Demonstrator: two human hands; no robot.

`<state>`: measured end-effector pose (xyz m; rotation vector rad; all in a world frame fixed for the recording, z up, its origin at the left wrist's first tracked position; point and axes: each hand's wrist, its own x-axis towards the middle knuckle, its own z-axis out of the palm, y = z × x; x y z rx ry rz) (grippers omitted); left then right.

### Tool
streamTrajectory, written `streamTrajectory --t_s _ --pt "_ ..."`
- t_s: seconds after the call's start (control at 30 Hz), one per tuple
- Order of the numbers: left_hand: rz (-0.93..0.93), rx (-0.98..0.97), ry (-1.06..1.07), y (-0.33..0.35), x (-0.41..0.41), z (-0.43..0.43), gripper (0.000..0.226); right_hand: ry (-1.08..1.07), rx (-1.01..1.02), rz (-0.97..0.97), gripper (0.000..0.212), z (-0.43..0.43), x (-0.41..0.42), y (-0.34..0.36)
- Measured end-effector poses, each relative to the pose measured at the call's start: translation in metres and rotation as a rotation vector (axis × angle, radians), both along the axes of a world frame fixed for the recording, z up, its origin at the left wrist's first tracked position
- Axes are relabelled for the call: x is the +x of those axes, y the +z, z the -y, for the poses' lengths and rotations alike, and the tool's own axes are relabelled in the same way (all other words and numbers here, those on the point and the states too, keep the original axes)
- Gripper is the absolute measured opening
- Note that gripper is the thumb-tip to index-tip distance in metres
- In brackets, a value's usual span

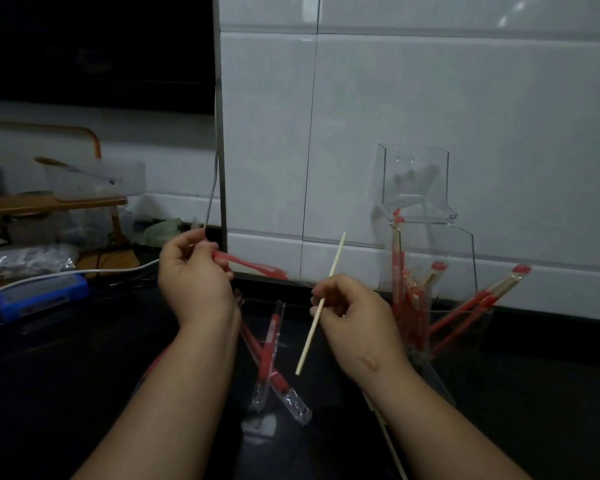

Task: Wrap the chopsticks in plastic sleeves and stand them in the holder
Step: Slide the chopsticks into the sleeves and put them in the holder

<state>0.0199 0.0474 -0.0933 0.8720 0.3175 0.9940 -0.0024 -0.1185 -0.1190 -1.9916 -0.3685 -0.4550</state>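
Observation:
My left hand (194,275) pinches one end of a red-printed plastic sleeve (253,266), which points right toward the wall. My right hand (354,313) grips a bare wooden chopstick (314,329) near its middle, tilted with the top end up and right. Two more sleeves (271,358) lie crossed on the dark counter between my forearms. To the right stands a clear holder (437,271) with several wrapped chopsticks (400,306) upright in it. More wrapped chopsticks (478,299) lean out to the right. A bare chopstick (387,434) lies under my right forearm.
A white tiled wall (430,116) rises right behind the counter. A clear wall-mounted box (413,185) hangs above the holder. At left are a blue device (39,296) with a white cable, a wooden rack (49,202) and plastic containers.

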Motion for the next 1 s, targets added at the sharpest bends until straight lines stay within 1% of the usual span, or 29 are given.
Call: streamTrajectory --t_s 0.1,0.2,0.3,0.43,0.53,0.63,0.7,0.77,0.8,0.83,0.9,1.0 --pt "-0.03 -0.149 -0.074 0.0 0.002 -0.002 0.028 0.0 0.079 0.027 0.023 0.0 -0.003 0.002" --pt "-0.035 -0.24 -0.136 0.0 0.002 -0.004 0.028 -0.007 0.036 0.009 0.029 0.0 -0.005 0.002" --pt "-0.048 -0.287 -0.188 0.0 0.001 -0.004 0.028 -0.004 0.036 -0.018 0.039 -0.001 -0.004 0.001" --pt "-0.073 -0.293 -0.21 0.0 0.001 -0.003 0.028 -0.01 0.118 0.015 0.033 -0.003 0.001 -0.004" --pt "-0.092 -0.262 -0.233 -0.001 0.002 -0.002 0.028 0.005 0.194 0.073 0.029 -0.003 0.0 -0.004" --pt "-0.126 -0.187 -0.214 -0.004 0.004 -0.003 0.024 -0.007 0.209 0.128 0.025 -0.002 -0.002 -0.001" --pt "-0.19 -0.03 -0.111 -0.006 0.005 -0.003 0.023 -0.008 0.24 0.14 0.023 -0.001 -0.003 0.001" --pt "-0.231 0.205 0.043 -0.006 0.003 -0.001 0.025 0.002 0.245 0.143 0.023 0.0 -0.003 0.002" --pt "-0.225 0.298 0.081 -0.007 0.002 0.0 0.026 0.003 0.231 0.146 0.023 0.0 -0.003 0.002" --pt "-0.211 0.338 0.079 -0.007 0.0 0.002 0.028 0.0 0.215 0.147 0.024 0.0 -0.003 0.002" --pt "-0.209 0.313 0.02 -0.007 0.0 0.005 0.028 -0.011 0.19 0.146 0.024 0.0 -0.003 0.0" --pt "-0.208 0.169 -0.05 -0.005 0.0 0.005 0.025 -0.018 0.168 0.13 0.022 0.001 -0.002 -0.001"
